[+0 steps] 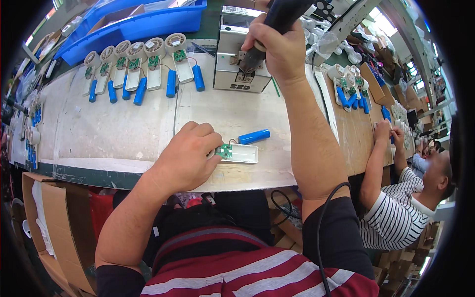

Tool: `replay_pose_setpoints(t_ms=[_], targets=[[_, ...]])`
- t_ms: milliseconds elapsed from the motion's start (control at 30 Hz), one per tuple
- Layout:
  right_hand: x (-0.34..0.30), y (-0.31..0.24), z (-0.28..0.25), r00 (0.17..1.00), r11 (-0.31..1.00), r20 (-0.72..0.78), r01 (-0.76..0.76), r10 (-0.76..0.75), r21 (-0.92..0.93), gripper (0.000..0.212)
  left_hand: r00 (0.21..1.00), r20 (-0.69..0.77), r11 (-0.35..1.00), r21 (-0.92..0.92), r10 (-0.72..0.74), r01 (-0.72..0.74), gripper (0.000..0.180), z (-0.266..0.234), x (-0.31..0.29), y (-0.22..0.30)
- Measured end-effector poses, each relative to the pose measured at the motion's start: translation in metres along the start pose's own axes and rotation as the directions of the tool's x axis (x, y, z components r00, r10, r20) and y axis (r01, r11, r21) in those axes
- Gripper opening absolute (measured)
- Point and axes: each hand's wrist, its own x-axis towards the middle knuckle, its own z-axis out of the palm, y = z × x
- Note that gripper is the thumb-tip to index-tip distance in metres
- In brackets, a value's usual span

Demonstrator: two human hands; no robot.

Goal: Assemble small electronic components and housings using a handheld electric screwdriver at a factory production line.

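Observation:
My right hand [282, 52] is wrapped round a black electric screwdriver [287, 15], held nearly upright. Its tip points down into the front of a silver-white screw feeder box [225, 81] at the back of the bench. Lower down, my left hand [190, 156] grips the round end of a white plastic housing [247, 155], pinning it flat on the bench. That end is mostly hidden by my fingers. A green circuit board [225, 151] sits in the housing, and a thin wire runs from it toward a blue cylindrical battery [254, 136] lying just behind.
A row of similar white housings [154, 76] with boards and blue batteries lies at the back left, before a blue bin [143, 22]. More units [349, 84] lie at the right, where a person in a striped shirt [396, 213] works. A cardboard box [64, 227] stands lower left.

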Motion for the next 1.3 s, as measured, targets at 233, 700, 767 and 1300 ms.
replay_pose_setpoints(t_ms=[233,700,767,1300], targets=[[-0.008,0.002,0.007,0.998,0.996,-0.048,0.047,-0.051,-0.077,0.051,1.0,-0.006,1.0,0.001,-0.001,0.001,0.022,0.0,0.001,0.002],[-0.022,-0.005,0.016,0.99,0.993,-0.123,0.052,-0.064,-0.102,0.038,1.0,0.008,0.999,0.032,-0.007,0.007,0.021,0.005,-0.003,-0.001],[-0.037,-0.009,0.014,0.992,0.997,-0.113,0.053,-0.06,-0.062,0.043,1.0,0.018,0.999,0.032,-0.008,0.008,0.021,0.004,-0.002,-0.002],[-0.154,-0.05,0.05,0.997,0.993,0.036,-0.065,0.062,0.094,0.063,0.995,0.092,0.999,0.025,0.038,-0.041,0.043,-0.002,-0.001,-0.009]])
